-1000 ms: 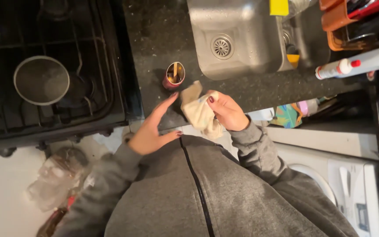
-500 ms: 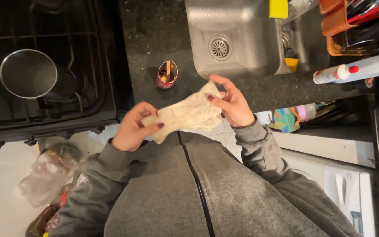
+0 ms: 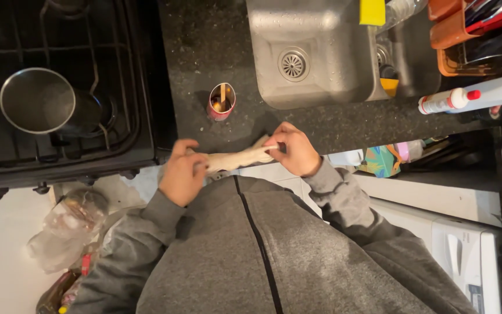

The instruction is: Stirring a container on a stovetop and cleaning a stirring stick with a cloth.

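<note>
Cloth (image 3: pixel 236 158), pale and beige, stretched taut into a narrow band between two hands at the near edge of the dark counter (image 3: pixel 344 125), just this side of the red cup (image 3: pixel 222 101). Left hand (image 3: pixel 180 173) curled closed round the end farther from the sink (image 3: pixel 315 52); right hand (image 3: pixel 290 150) pinched tight on the other end, fingers (image 3: pixel 274 139) folded over the fabric. Both fists full, neither open.

Judged from the pull and the narrow shape: folding or twisting along the length. For a clean result, best to keep tension even at both ends, line up the long edges before bringing them together, and hold the band level with the counter edge rather than letting the middle sag toward the grey jacket (image 3: pixel 251 256). Worth keeping elbows in, since the cup, with a wooden stick standing in it, sits close beyond the cloth and could tip with a careless swing.

Further from the cup: a steel pot (image 3: pixel 39 100) on the black hob (image 3: pixel 117 70) to one side, the steel sink to the other. A white spray bottle (image 3: pixel 472 93) lies beyond the sink.
</note>
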